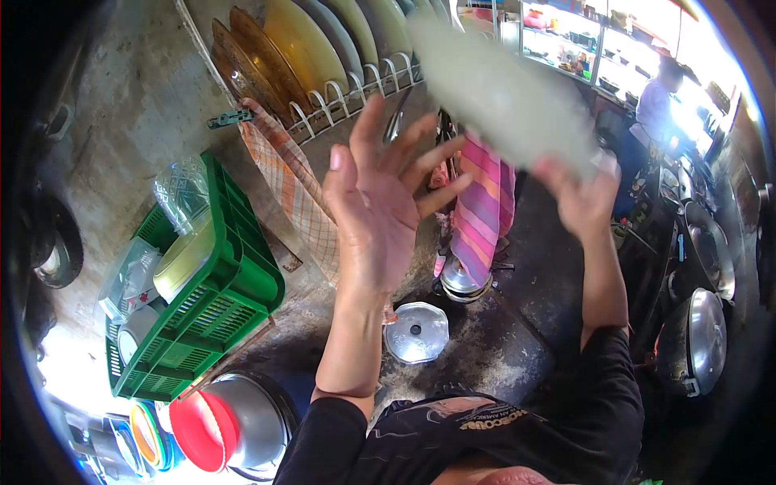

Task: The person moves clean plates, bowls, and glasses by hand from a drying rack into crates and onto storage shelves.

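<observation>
My left hand (380, 202) is raised in the middle of the view, palm open, fingers spread, holding nothing. My right hand (578, 198) is up at the right, gripping the end of a long pale object (501, 93) that is blurred with motion and slants up to the left; it looks like a plate or tray seen edge-on, but I cannot tell. Just behind it hangs a wall rack (356, 89) with several plates (303, 44) standing on edge.
A green crate (234, 299) holding bowls and plastic containers stands at the left. A checked cloth (295, 194) and a pink striped cloth (483, 206) hang below the rack. A pot lid (416, 331), red bowl (202, 432) and metal pots (699, 339) lie around. Another person (659, 97) stands far right.
</observation>
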Tool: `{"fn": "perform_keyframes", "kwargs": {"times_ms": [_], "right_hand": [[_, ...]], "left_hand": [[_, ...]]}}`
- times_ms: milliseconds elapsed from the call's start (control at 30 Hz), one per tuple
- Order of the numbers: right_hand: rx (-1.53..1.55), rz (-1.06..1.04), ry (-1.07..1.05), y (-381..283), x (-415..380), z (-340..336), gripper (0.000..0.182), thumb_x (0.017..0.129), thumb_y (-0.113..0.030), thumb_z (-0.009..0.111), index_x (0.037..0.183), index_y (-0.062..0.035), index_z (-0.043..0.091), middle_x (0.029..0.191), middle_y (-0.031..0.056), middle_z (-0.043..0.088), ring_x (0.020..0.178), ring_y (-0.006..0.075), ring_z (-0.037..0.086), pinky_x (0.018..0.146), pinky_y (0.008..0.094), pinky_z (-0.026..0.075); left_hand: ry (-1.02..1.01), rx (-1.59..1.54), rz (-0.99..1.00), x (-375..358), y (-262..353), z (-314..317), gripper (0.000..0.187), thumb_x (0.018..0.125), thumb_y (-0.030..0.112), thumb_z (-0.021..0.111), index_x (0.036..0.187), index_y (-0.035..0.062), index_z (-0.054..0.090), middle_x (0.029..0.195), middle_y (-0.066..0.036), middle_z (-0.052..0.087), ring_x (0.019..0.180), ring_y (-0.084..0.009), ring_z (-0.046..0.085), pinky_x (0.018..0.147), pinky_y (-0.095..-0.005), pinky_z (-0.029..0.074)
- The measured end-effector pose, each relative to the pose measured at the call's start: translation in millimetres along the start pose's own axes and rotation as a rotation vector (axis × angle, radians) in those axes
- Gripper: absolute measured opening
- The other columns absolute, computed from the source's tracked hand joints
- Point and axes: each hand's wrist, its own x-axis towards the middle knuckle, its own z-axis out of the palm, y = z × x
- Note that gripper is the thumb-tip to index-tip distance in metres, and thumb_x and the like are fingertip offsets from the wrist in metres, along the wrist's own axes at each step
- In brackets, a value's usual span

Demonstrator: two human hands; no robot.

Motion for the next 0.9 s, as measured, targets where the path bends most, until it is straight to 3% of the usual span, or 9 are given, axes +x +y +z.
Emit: {"fn": "perform_keyframes", "kwargs": {"times_ms": [133, 267, 333, 467, 533, 600, 800, 833, 900], "right_hand": [[0.937, 0.218, 0.458, 31, 75, 10, 0.035, 0.081, -0.018, 0.064, 0.115, -0.0124, 0.059, 0.104, 0.0184, 0.062, 0.092, 0.0301, 0.061, 0.082, 0.0369, 0.047], [1.169, 0.126, 0.422, 70, 144, 40, 0.035, 0.089, -0.018, 0.058, 0.118, 0.0010, 0.054, 0.114, 0.0126, 0.059, 0.106, 0.0230, 0.056, 0.094, 0.0321, 0.043], [1.167, 0.241, 0.324, 75, 170, 55, 0.041, 0.090, -0.023, 0.059, 0.122, 0.0019, 0.052, 0.118, 0.0086, 0.057, 0.107, 0.0161, 0.055, 0.093, 0.0289, 0.043], [0.913, 0.190, 0.315, 89, 211, 106, 0.045, 0.087, -0.026, 0.062, 0.120, 0.0036, 0.054, 0.116, 0.0094, 0.058, 0.100, 0.0173, 0.057, 0.085, 0.0291, 0.047], [0.700, 0.234, 0.151, 23, 197, 88, 0.048, 0.086, -0.032, 0.063, 0.116, 0.0051, 0.056, 0.119, 0.0113, 0.057, 0.105, 0.0201, 0.055, 0.089, 0.0316, 0.044], [0.328, 0.211, 0.423, 41, 222, 131, 0.051, 0.083, -0.037, 0.065, 0.116, 0.0021, 0.057, 0.123, 0.0139, 0.054, 0.115, 0.0252, 0.048, 0.097, 0.0357, 0.037], [-0.411, -0.074, 0.449, 68, 247, 175, 0.036, 0.088, -0.027, 0.054, 0.118, -0.0081, 0.057, 0.131, 0.0166, 0.043, 0.123, 0.0358, 0.036, 0.102, 0.0504, 0.027], [-0.309, 0.056, 0.463, 31, 231, 163, 0.034, 0.090, -0.023, 0.045, 0.119, -0.0067, 0.057, 0.132, 0.0167, 0.043, 0.124, 0.0361, 0.035, 0.105, 0.0520, 0.022], [-0.412, 0.022, 0.612, 7, 211, 155, 0.035, 0.089, -0.025, 0.047, 0.118, -0.0092, 0.057, 0.133, 0.0160, 0.043, 0.125, 0.0345, 0.036, 0.107, 0.0506, 0.023]], "left_hand": [[0.082, 0.074, -0.021, -21, -27, 2, 0.068, 0.091, 0.051, 0.038, 0.144, 0.0124, 0.019, 0.135, -0.021, 0.039, 0.116, -0.0362, 0.049, 0.093, -0.0472, 0.048], [0.150, 0.068, -0.144, -65, -53, -21, 0.064, 0.092, 0.040, 0.043, 0.144, 0.0109, 0.020, 0.135, -0.019, 0.037, 0.114, -0.0344, 0.051, 0.091, -0.0450, 0.049], [0.186, 0.066, -0.197, -88, -59, -31, 0.062, 0.092, 0.036, 0.045, 0.143, 0.0104, 0.022, 0.135, -0.018, 0.038, 0.113, -0.0337, 0.052, 0.091, -0.0440, 0.049], [0.233, 0.029, -0.302, -133, -72, -51, 0.058, 0.092, 0.031, 0.046, 0.142, 0.0094, 0.025, 0.133, -0.017, 0.039, 0.112, -0.0329, 0.053, 0.090, -0.0420, 0.050], [0.245, 0.009, -0.334, -150, -71, -59, 0.058, 0.091, 0.030, 0.047, 0.141, 0.0084, 0.026, 0.133, -0.017, 0.040, 0.111, -0.0326, 0.054, 0.089, -0.0410, 0.050], [0.251, 0.005, -0.368, -165, -70, -69, 0.058, 0.091, 0.030, 0.047, 0.140, 0.0079, 0.027, 0.133, -0.016, 0.040, 0.111, -0.0323, 0.053, 0.089, -0.0407, 0.050], [0.195, -0.002, -0.450, -197, -50, -91, 0.056, 0.091, 0.025, 0.046, 0.140, 0.0057, 0.026, 0.132, -0.017, 0.040, 0.111, -0.0316, 0.053, 0.088, -0.0410, 0.050], [0.173, -0.005, -0.467, -202, -48, -98, 0.056, 0.091, 0.025, 0.046, 0.140, 0.0051, 0.026, 0.132, -0.017, 0.039, 0.111, -0.0317, 0.053, 0.088, -0.0412, 0.050], [0.135, -0.017, -0.521, -210, -41, -107, 0.056, 0.090, 0.022, 0.045, 0.139, 0.0032, 0.027, 0.132, -0.018, 0.040, 0.111, -0.0319, 0.053, 0.089, -0.0428, 0.050]]}}
